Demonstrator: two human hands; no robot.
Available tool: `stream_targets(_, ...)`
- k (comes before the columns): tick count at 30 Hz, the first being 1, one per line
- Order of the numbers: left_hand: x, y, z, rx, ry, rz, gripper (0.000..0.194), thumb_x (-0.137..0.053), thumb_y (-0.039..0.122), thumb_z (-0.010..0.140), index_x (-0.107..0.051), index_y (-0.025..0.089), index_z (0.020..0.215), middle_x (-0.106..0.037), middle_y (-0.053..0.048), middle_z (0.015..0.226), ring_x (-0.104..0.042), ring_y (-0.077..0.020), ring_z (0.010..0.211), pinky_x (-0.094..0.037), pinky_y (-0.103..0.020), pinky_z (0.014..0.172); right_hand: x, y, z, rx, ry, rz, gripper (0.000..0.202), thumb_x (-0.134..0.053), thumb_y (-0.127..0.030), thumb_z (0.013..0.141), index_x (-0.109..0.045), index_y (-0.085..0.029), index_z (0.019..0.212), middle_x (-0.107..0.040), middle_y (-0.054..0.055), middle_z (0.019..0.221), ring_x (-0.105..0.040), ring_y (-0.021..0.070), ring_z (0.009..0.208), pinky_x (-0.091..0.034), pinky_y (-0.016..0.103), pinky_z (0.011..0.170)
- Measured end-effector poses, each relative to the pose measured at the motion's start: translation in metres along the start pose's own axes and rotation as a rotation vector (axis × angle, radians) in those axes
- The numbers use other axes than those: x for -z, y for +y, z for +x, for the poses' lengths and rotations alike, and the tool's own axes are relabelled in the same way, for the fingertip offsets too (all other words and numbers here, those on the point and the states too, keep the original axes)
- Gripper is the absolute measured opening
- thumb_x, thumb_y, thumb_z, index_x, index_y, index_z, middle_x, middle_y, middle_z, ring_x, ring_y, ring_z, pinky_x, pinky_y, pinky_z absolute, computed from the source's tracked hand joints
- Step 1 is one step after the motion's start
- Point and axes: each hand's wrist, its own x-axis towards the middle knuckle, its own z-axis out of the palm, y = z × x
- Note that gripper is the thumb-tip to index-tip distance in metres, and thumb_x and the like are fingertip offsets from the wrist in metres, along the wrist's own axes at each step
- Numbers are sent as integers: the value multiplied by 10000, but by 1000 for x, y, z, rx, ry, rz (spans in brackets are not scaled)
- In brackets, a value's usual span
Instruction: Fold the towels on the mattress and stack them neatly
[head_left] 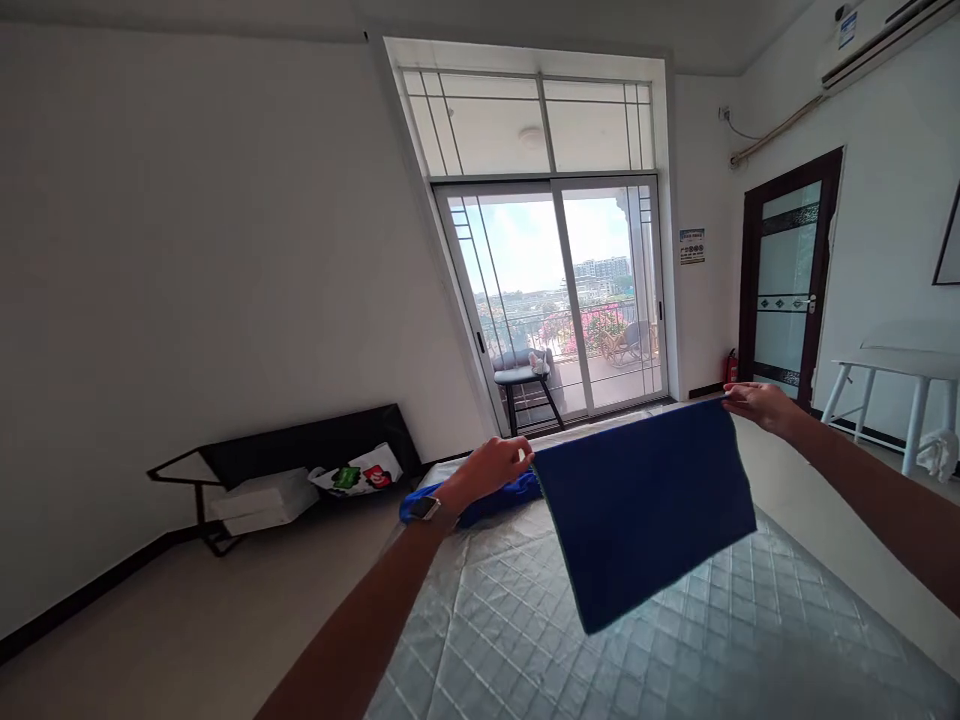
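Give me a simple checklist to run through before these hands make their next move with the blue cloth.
1. Left hand has a grip: ok, pinching one upper corner of the blue cloth.
2. Right hand has a grip: ok, pinching the other upper corner.
3. Cloth spread out: ok, it hangs as a broad panel.
4. Upper edge level: not ok, it slopes up toward the right hand in the picture.
5. Lower edge off the mattress: cannot tell.

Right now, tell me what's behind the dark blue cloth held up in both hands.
The quilted mattress shows past the edges of the dark blue cloth, and a brighter blue bundle shows beyond its left side. Whatever lies directly behind the cloth is covered.
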Motion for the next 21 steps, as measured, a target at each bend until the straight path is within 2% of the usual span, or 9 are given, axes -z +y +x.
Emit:
stream_targets(3, 14, -6, 55, 98, 146, 175, 281, -432, 321, 994, -655, 163, 1059, -705, -53, 716, -693, -210, 743, -438, -257, 686, -43, -33, 53, 80, 63, 44, 59, -661, -100, 808, -640, -154, 814, -662, 23, 674, -689, 143, 722, -619, 312, 786)
stream_targets(5, 17, -9, 83, 148, 227, 208, 347, -344, 317, 1026, -614, 129, 1136, -711, -113, 801, -698, -255, 813, -443, -294, 706, -61, -47, 85, 141, 101, 64, 69, -668, -97, 838, -642, -159, 852, -660, -2, 692, -672, 108, 683, -612, 235, 713)
stream_targets(8, -4, -12, 106, 172, 273, 228, 430, -230, 319, 1056, -586, 106, 1168, -699, -142, 830, -693, -271, 858, -453, -322, 728, -71, -43, 120, 184, 145, 57, 79, -640, -121, 895, -650, -173, 953, -663, -21, 743, -657, 78, 677, -592, 181, 666)
stream_targets(10, -35, -10, 109, 154, 238, 215, 432, -233, 321, 1063, -603, 111, 1137, -692, -128, 820, -690, -251, 863, -469, -334, 756, -70, -19, 131, 155, 163, 18, 95, -610, -141, 928, -650, -165, 1010, -668, -7, 784, -655, 81, 697, -588, 188, 670)
stream_targets(12, -74, -4, 102, 120, 162, 183, 364, -331, 337, 1057, -625, 127, 1107, -690, -95, 841, -683, -219, 851, -497, -349, 785, -66, 18, 132, 92, 170, -45, 128, -601, -185, 948, -646, -145, 1060, -680, 27, 866, -661, 107, 751, -595, 236, 700)
stream_targets(14, -113, 4, 90, 93, 77, 137, 288, -489, 372, 1014, -627, 148, 1132, -691, -70, 962, -673, -196, 870, -538, -375, 803, -60, 62, 124, 26, 159, -123, 230, -613, -276, 956, -628, -144, 1143, -679, 65, 1029, -666, 156, 864, -596, 325, 761)
stream_targets(16, -146, 12, 76, 78, 15, 89, 320, -597, 393, 962, -613, 170, 1190, -661, -63, 1135, -661, -203, 953, -562, -405, 838, -54, 104, 112, -11, 127, -201, 351, -621, -376, 952, -595, -173, 1236, -633, 81, 1205, -646, 206, 996, -575, 417, 839)
stream_targets(18, -170, 18, 65, 71, -24, 48, 358, -627, 395, 942, -603, 180, 1228, -622, -66, 1242, -642, -235, 1038, -562, -434, 878, -48, 138, 100, -23, 89, -271, 382, -624, -399, 945, -587, -198, 1268, -600, 83, 1276, -625, 227, 1059, -554, 443, 884)
stream_targets(21, -198, 22, 54, 65, -75, -5, 379, -630, 393, 940, -592, 182, 1253, -612, -77, 1266, -632, -251, 1070, -558, -456, 893, -40, 173, 89, -19, 42, -365, 360, -645, -382, 930, -611, -224, 1252, -597, 73, 1283, -618, 235, 1076, -551, 413, 882)
